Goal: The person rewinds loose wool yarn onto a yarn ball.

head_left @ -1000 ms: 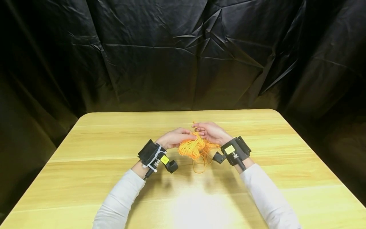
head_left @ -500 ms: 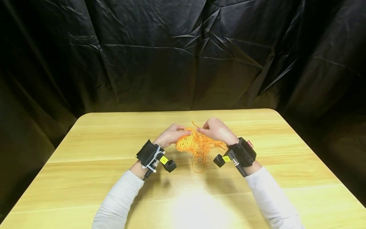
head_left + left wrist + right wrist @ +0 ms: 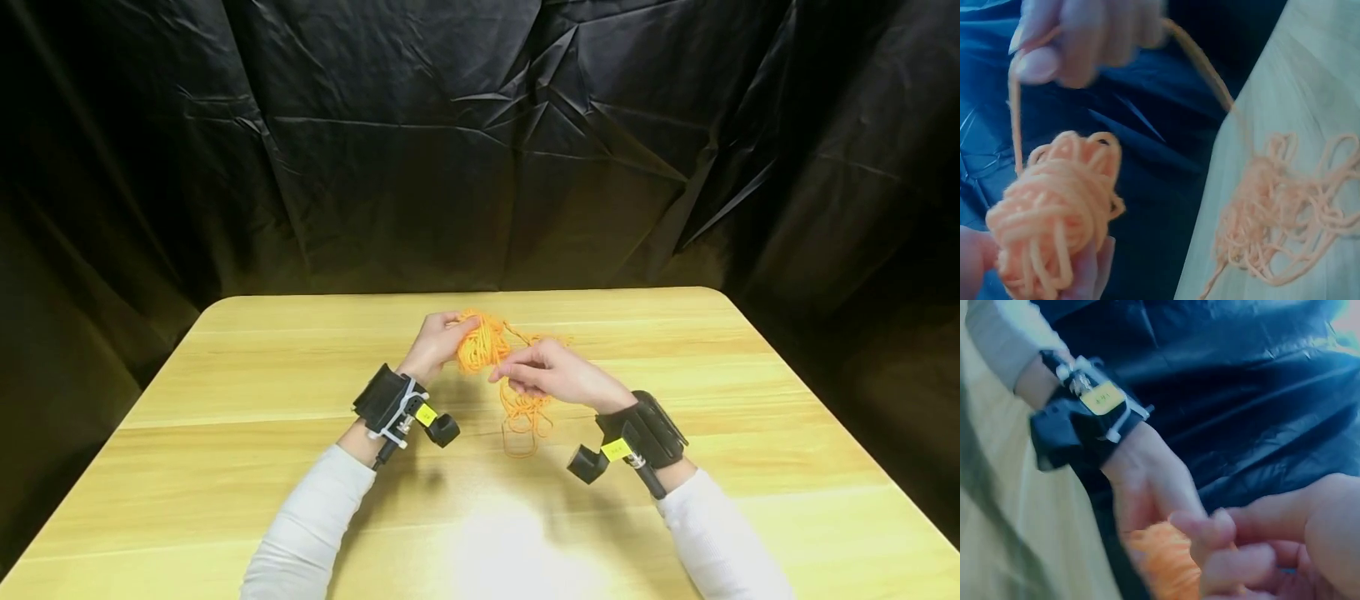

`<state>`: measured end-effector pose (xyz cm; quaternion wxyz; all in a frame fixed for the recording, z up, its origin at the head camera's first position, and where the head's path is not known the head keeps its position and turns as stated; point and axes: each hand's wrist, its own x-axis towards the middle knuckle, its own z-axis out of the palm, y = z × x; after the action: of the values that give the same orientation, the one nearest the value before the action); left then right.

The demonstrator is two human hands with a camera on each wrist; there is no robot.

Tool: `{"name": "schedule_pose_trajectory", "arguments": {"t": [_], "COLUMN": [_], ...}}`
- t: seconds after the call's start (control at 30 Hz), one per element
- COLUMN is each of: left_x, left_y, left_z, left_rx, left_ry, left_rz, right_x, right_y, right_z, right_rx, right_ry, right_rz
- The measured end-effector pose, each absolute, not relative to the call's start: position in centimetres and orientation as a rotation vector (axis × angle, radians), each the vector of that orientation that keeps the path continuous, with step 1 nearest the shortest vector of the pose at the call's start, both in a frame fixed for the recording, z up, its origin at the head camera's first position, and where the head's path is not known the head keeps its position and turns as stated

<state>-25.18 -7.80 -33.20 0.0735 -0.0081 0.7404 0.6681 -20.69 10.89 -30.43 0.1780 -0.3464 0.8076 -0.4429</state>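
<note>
1. Compared with a second ago, my left hand [image 3: 437, 343] has moved a little farther from me, taking the wound orange bundle [image 3: 482, 345] with it.
2. My right hand [image 3: 551, 372] was beside the bundle's far end then; now it has come round to the near right of it, closer to me.
3. The loose tangle [image 3: 525, 407] stays on the table [image 3: 225, 467], its near loop in much the same spot.
4. I grip the bundle between my left thumb and fingers, up off the table and left of the tangle.
5. My right thumb and forefinger are pressed together on a strand [image 3: 1015, 119]; it runs up from the bundle into my grasp, then leaves the other side of my hand and slants toward the tangle.
6. From my head, the right hand covers part of the tangle; from the right wrist, my blurred fingers hide part of the bundle.
7. Black straps carry a small left wrist camera [image 3: 442, 430] and right wrist camera [image 3: 587, 464], below white sleeves [image 3: 311, 525].
8. The bundle is a rounded lump of smooth, soft-looking cord, turns crossing, loops poking from its end; the tangle lies in slack curls.
9. The table is pale, wood-grained; behind hangs a creased, shiny black sheet [image 3: 390, 192].
</note>
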Motion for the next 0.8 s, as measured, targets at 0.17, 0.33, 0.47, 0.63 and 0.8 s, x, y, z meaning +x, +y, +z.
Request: {"name": "schedule_pose_trajectory", "arguments": {"t": [0.17, 0.33, 0.47, 0.63, 0.8], "left_x": [-25.2, -25.1, -25.0, -24.9, -24.7], "left_y": [-8.1, -8.0, -7.8, -7.8, -7.6], "left_z": [-32.7, -32.5, -32.5, -32.6, -32.8], "left_rx": [-0.033, -0.018, 0.036, 0.102, 0.168], "left_ry": [2.073, 1.969, 1.909, 1.908, 1.873], "left_rz": [2.118, 2.14, 2.125, 2.044, 1.951], "right_x": [-21.3, -22.4, -23.3, -23.9, -24.2], "right_y": [11.4, 11.7, 11.6, 11.4, 10.9], "right_z": [-33.0, -35.9, -37.3, -37.5, -36.8], "right_rx": [-0.966, -0.694, -0.529, -0.439, -0.349], "right_ry": [2.089, 1.823, 1.64, 1.5, 1.463], "right_rz": [-1.364, -1.615, -1.768, -1.845, -1.905]}}
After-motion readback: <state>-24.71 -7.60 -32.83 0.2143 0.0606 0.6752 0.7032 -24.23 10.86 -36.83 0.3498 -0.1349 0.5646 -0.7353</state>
